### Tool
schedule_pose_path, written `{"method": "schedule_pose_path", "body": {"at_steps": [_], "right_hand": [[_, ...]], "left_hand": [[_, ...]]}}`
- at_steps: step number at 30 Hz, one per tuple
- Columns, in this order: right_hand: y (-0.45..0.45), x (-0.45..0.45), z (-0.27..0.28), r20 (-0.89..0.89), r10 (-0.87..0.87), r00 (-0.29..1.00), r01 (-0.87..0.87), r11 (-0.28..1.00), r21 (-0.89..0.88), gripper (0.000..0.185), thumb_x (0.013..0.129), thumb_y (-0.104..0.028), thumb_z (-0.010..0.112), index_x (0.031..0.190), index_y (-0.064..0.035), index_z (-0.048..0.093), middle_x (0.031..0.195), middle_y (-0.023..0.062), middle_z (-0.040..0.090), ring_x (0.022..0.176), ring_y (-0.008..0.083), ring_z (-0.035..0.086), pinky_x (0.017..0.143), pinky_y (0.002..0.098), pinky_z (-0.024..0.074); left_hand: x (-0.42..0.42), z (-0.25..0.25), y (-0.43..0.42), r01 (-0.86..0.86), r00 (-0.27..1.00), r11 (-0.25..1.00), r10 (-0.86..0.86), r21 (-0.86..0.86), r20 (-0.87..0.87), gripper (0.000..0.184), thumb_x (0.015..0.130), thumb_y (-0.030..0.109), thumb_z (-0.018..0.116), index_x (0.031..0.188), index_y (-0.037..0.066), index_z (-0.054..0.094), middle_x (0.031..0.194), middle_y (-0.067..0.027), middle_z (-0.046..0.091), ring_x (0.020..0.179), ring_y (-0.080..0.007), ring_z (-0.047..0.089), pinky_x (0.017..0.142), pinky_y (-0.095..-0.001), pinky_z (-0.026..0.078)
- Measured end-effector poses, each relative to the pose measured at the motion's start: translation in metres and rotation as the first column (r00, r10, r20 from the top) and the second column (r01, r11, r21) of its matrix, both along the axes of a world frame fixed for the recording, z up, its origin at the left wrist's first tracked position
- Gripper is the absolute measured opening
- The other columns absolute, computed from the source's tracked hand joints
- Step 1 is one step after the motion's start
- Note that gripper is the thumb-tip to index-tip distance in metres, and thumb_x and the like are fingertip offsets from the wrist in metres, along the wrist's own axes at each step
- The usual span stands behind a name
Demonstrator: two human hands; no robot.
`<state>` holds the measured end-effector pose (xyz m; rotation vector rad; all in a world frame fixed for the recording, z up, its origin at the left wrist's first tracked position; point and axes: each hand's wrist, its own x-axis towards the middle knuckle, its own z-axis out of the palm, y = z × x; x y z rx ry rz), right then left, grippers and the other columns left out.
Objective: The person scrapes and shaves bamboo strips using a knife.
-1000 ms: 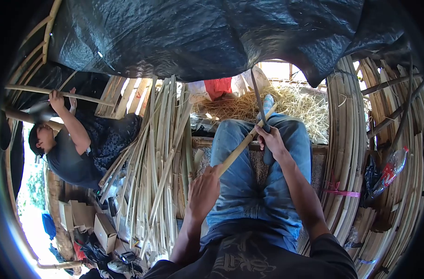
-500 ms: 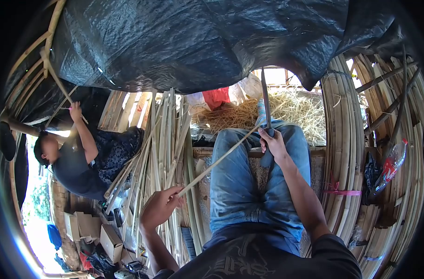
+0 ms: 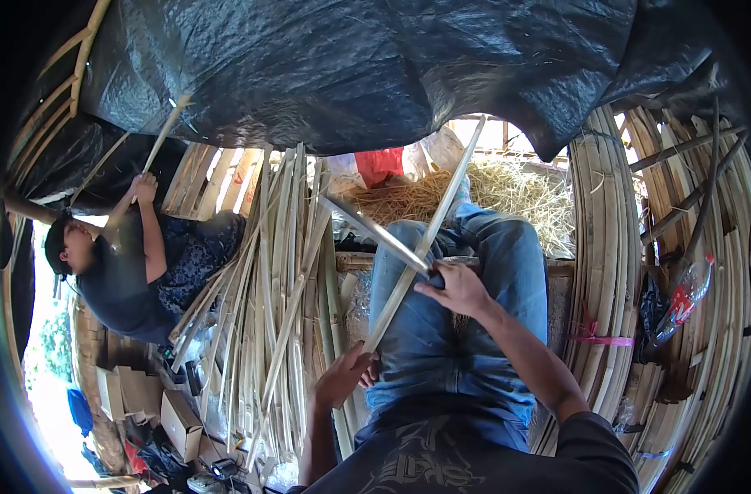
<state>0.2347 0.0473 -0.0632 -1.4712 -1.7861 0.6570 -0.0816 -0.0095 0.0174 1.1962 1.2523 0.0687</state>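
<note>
My left hand [image 3: 346, 377] is closed round the lower end of a long pale bamboo strip [image 3: 447, 209], which slants up and right across my jeans. Over my right thigh, my right hand [image 3: 456, 288] grips the dark handle of a knife. The knife's long blade [image 3: 373, 230] points up and left and crosses the strip just beyond my right fingers. Whether blade and strip touch is hard to tell.
Loose bamboo strips [image 3: 278, 321] lie to the left, and a tied bundle [image 3: 603, 272] stands to the right. Black plastic sheeting [image 3: 351, 74] hangs ahead over straw [image 3: 515, 193]. A co-worker [image 3: 124, 272] holds a stick at left. Cardboard boxes [image 3: 180, 424] sit lower left.
The knife has swung from pointing forward to pointing left across the strip. My left hand has moved right, and the strip now stands steeper. The co-worker's stick has shifted.
</note>
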Motion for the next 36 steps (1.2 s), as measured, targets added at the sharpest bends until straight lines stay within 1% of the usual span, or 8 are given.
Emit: {"method": "schedule_pose_path", "body": {"at_steps": [8,11,13,16,21,24,29,36], "right_hand": [[-0.019,-0.028,0.025,0.397,0.229,0.889,-0.183,0.971,-0.152,0.061,0.096,-0.063,0.054,0.104,-0.0024,0.061,0.081,0.0158,0.073,0.075,0.0345,0.073,0.067,0.0464,0.0587],[-0.031,-0.028,0.035,0.443,0.225,0.868,-0.166,0.972,-0.168,0.061,0.096,-0.063,0.053,0.103,-0.0026,0.06,0.082,0.0155,0.073,0.075,0.0333,0.074,0.066,0.0453,0.0589],[-0.038,-0.028,0.031,0.444,0.225,0.867,-0.154,0.969,-0.191,0.061,0.096,-0.063,0.053,0.104,-0.0025,0.06,0.082,0.0156,0.073,0.075,0.0338,0.074,0.065,0.0453,0.0588],[-0.042,-0.025,0.029,0.447,0.232,0.864,-0.151,0.966,-0.208,0.06,0.096,-0.063,0.054,0.105,-0.0033,0.06,0.082,0.0157,0.074,0.072,0.0341,0.074,0.061,0.0453,0.0583],[-0.034,-0.015,0.014,0.529,0.121,0.84,-0.153,0.988,0.016,0.055,0.092,-0.062,0.06,0.092,-0.0072,0.064,0.068,0.0127,0.07,0.063,0.0301,0.072,0.054,0.0409,0.0572],[-0.014,-0.011,0.009,0.537,-0.106,0.837,0.119,0.993,0.009,0.054,0.092,-0.062,0.06,0.088,-0.008,0.065,0.063,0.0139,0.068,0.059,0.0308,0.071,0.053,0.0414,0.0574],[-0.031,-0.018,0.011,0.527,0.13,0.84,-0.169,0.985,0.026,0.056,0.09,-0.065,0.06,0.079,-0.0104,0.065,0.056,0.0111,0.065,0.051,0.029,0.068,0.047,0.0405,0.0556],[-0.027,-0.018,0.01,0.534,-0.047,0.844,-0.009,0.995,0.101,0.058,0.09,-0.066,0.06,0.08,-0.0094,0.067,0.06,0.0108,0.068,0.055,0.0291,0.07,0.05,0.0402,0.0568]], "left_hand": [[0.015,0.008,0.013,0.019,0.999,0.999,-0.018,0.027,-0.034,0.026,0.104,0.021,0.053,0.12,0.0,0.054,0.087,-0.0082,0.065,0.076,-0.0163,0.066,0.064,-0.0305,0.054],[0.041,0.017,0.01,-0.115,0.986,0.991,0.122,0.066,-0.115,0.022,0.104,0.024,0.05,0.11,0.003,0.056,0.079,-0.0028,0.058,0.065,-0.0099,0.056,0.057,-0.0268,0.045],[0.051,0.014,0.008,-0.43,0.89,0.89,0.446,-0.152,0.094,0.026,0.105,0.029,0.051,0.105,0.004,0.057,0.069,0.0013,0.049,0.055,-0.0038,0.043,0.047,-0.0247,0.032],[0.047,-0.003,0.017,-0.334,0.933,0.933,0.347,-0.134,0.094,0.03,0.105,0.032,0.055,0.109,0.003,0.061,0.063,0.0033,0.044,0.05,-0.0053,0.038,0.047,-0.0236,0.027],[0.047,-0.025,0.004,-0.293,0.955,0.937,0.295,0.192,0.022,0.044,0.106,0.035,0.051,0.081,0.001,0.062,0.06,-0.0023,0.053,0.048,-0.0092,0.045,0.047,-0.0294,0.036],[0.045,-0.025,-0.002,-0.304,0.951,0.943,0.309,0.134,-0.018,0.043,0.106,0.035,0.051,0.084,0.0,0.063,0.06,-0.0033,0.054,0.051,-0.009,0.049,0.05,-0.0281,0.036],[0.049,-0.043,-0.004,-0.292,0.953,0.926,0.304,0.237,-0.014,0.042,0.106,0.035,0.051,0.085,0.0,0.063,0.061,-0.0063,0.057,0.056,-0.0128,0.056,0.054,-0.0314,0.042],[0.058,-0.034,-0.007,-0.248,0.955,0.895,0.29,0.371,-0.059,0.04,0.105,0.034,0.051,0.089,-0.001,0.064,0.063,-0.0107,0.059,0.058,-0.019,0.059,0.058,-0.0355,0.046]]}}
